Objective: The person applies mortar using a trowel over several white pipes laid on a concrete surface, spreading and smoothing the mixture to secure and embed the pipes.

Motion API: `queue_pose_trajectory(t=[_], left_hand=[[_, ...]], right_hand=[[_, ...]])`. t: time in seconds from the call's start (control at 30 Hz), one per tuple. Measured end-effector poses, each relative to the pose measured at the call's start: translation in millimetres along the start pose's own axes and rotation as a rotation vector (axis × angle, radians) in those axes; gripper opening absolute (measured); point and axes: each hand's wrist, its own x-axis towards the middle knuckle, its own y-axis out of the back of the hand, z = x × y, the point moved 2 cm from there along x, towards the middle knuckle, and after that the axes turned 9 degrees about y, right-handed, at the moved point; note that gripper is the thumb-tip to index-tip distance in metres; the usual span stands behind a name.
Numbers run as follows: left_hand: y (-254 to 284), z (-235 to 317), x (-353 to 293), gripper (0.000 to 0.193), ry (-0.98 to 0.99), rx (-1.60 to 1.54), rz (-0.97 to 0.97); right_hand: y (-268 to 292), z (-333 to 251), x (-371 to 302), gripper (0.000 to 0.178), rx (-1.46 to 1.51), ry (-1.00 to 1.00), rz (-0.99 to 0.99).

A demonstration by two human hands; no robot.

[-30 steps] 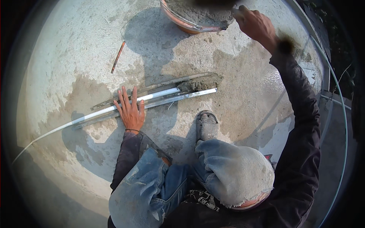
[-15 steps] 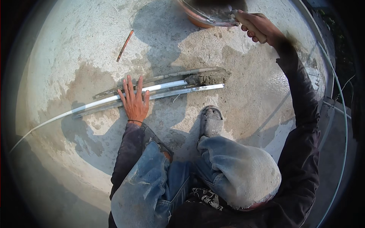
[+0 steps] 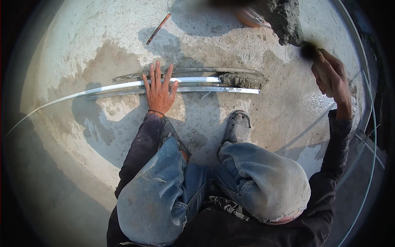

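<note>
My left hand lies flat with fingers spread across a long white pipe, pressing it against the concrete. Wet mortar covers the pipe's right end. Alongside it, on the near side, runs a straight metal strip; a flat, mortar-stained strip lies on the far side. At the upper right, my right hand is closed round the handle of a trowel. A thick lump of grey mortar sits on the trowel, hiding its blade, held above the ground.
An orange-brown bucket stands at the far edge, partly cut off by the dark rim. A thin reddish stick lies on the concrete floor. Near my right arm, a pale hose runs past the slab's edge. My sandalled foot is close to the strip.
My right hand has moved away from the bucket, rightward and nearer, bringing mortar up on the trowel. My left hand stays on the pipe; the view has shifted somewhat.
</note>
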Motion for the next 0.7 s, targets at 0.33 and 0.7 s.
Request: queue_pose_trajectory(t=[0.33, 0.7], left_hand=[[0.9, -0.9, -0.2, 0.060, -0.018, -0.028, 0.001], [0.7, -0.3, 0.9, 0.058, -0.020, -0.044, 0.017]], right_hand=[[-150.5, 60.6, -45.7, 0.036, -0.244, 0.166, -0.182], [-176.1, 72.6, -78.2, 0.050, -0.704, 0.562, -0.007]])
